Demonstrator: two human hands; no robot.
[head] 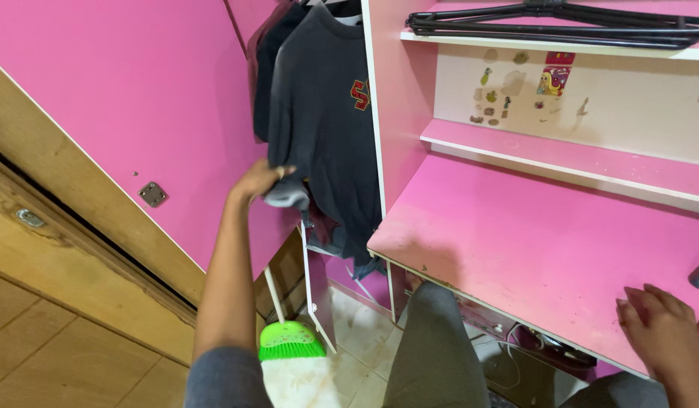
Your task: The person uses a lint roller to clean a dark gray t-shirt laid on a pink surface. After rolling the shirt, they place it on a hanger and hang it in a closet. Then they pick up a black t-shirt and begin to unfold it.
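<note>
Left hand (260, 180) pinches hanging dark sweatshirt (323, 113) sleeve cuff, right hand (666, 329) flat, open on pink desk (530, 234), holding nothing; hard tug likely pulls it off its hanger.

I see even, fairly bright indoor light with no hard glare. A soft shadow lies on the pink desk (546, 242) at centre frame, near its front edge. The wardrobe interior at top centre is dim. Edges lean from wide-angle distortion; my right hand (666, 332) at lower right looks slightly soft.
</note>
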